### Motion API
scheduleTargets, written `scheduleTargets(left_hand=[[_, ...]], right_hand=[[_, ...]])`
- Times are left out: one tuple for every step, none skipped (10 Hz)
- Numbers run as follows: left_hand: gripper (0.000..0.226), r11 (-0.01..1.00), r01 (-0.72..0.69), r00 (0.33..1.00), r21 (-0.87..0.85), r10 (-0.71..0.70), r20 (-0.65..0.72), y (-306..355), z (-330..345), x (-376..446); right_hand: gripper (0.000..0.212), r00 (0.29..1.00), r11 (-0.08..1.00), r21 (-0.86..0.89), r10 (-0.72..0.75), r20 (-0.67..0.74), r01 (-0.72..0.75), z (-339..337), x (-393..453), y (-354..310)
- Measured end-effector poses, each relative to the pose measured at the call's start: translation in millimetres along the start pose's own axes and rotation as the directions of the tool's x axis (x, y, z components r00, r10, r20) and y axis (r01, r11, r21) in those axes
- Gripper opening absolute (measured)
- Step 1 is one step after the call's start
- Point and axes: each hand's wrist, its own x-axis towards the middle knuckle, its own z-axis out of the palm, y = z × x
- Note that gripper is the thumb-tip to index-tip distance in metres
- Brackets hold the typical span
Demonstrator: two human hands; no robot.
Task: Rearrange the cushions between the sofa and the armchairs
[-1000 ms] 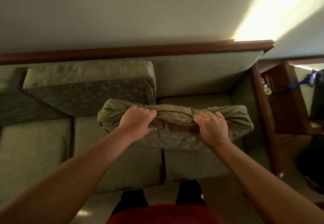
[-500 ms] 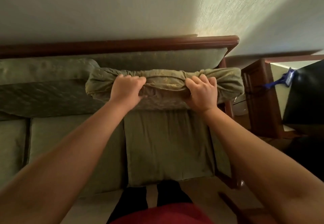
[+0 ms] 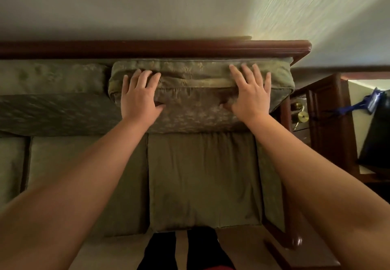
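Against the sofa (image 3: pixel 202 181) back, both hands, left hand (image 3: pixel 140 96) and right hand (image 3: pixel 250 95), flat, fingers spread, on unlabelled, seemingly upright cushion (image 3: pixel 196 92).

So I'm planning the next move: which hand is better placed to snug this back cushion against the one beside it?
Likely the right hand. It lies flat near the cushion's outer end, by the sofa's wooden frame, so it can push toward the neighbouring cushion; the left hand sits near that seam.

One head-worn wide-angle camera is looking steeply down and forward from above the olive-green fabric sofa with dark wooden frame (image 3: pixel 202 176), sitting close over its right end, its back rail crossing the frame's upper part.
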Motion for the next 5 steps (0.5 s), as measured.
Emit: scheduleTargets(left_hand=[[0.119,1.0,-0.003,0.999,0.019,0.003,0.036,1.6,6.3,-6.8],[0.128,1.0,-0.007,0.997,0.029,0.005,0.071,-5.5,9.7,4.7],[0.133,0.998,-0.002,0.992,0.057,-0.005,0.125,-4.7,4.2,11.2],[0.13,0.998,-0.039,0.983,0.042,0.031,0.178,-7.5,-12.2,10.8],[0.125,0.998,-0.064,0.965,-0.011,0.065,0.253,-20.1,-43.1,5.1]], right_hand=[[0.115,0.999,0.999,-0.035,0.015,0.042,-0.013,2.3,3.9,5.4],[0.118,0.998,0.998,-0.056,0.018,0.065,-0.014,7.9,9.8,7.9],[0.116,0.995,0.997,-0.07,0.035,0.09,-0.028,1.7,11.8,1.4],[0.11,0.991,0.999,-0.023,0.038,0.126,-0.036,-13.8,6.2,-2.8],[0.113,0.995,0.999,0.047,0.006,0.104,-0.011,-41.9,-10.7,-17.5]])
